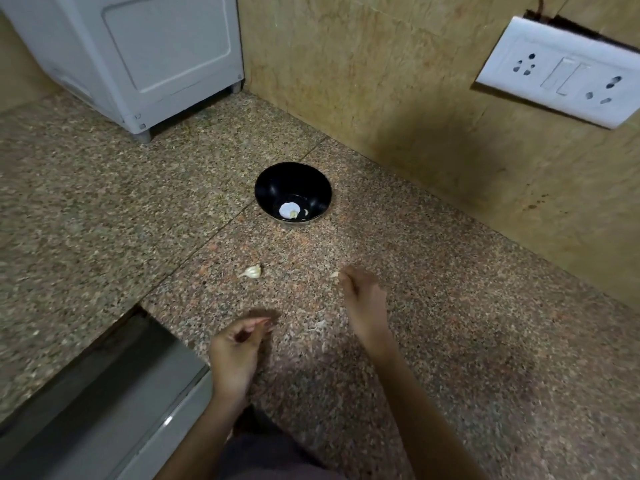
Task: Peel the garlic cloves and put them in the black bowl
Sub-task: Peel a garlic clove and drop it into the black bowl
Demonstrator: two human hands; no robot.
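The black bowl (273, 188) is seen standing on the speckled granite counter (433, 306), near the tiled wall (381, 81) and well apart from both hands. A bright white patch and a few small pale pieces are seen at its bottom; whether these are peeled cloves cannot be told. Nearer the person, an unpeeled garlic clove (251, 271) is seen lying alone on the counter, between the bowl and the left hand (235, 344). The right hand (363, 296) is stretched forward with its back to the camera; its fingers are drawn together and their tips are closed on a small clove (334, 274), which projects to the left of them. Whether that clove is lifted off the stone cannot be told. The left hand is held lower in the view and is blurred; its fingers are curled toward the thumb, and whether anything is pinched between them cannot be told. A scrap of papery skin (317, 325) is seen on the counter between the two wrists. A white appliance (138, 57) is stood at the far left, a white socket plate (561, 71) is fixed to the wall at the right, and a steel edge (104, 393) is seen at the lower left.
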